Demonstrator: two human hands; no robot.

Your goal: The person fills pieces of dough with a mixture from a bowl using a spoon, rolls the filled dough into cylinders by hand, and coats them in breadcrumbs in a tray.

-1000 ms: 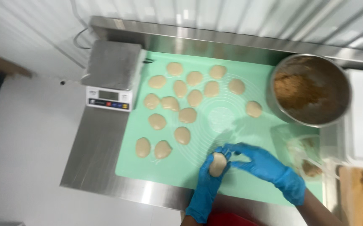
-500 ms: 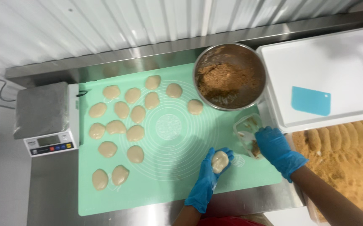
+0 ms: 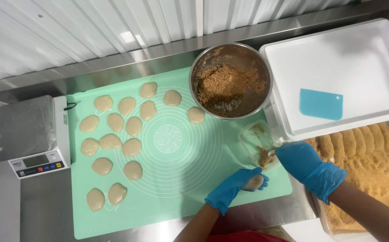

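Steel bench (image 3: 42, 210) under us: our left hand (image 3: 230, 190) cups a soft dough piece (image 3: 253, 183) loosely, best cradled from beneath; our right hand (image 3: 306, 166) pinches filling inside the clear tub (image 3: 257, 143) on the green mat (image 3: 176, 179).

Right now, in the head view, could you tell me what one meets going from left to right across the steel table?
Kitchen scale → green silicone mat with dough pieces → left hand holding a dough piece → metal bowl of brown filling → right hand → blue scraper on the white tray.
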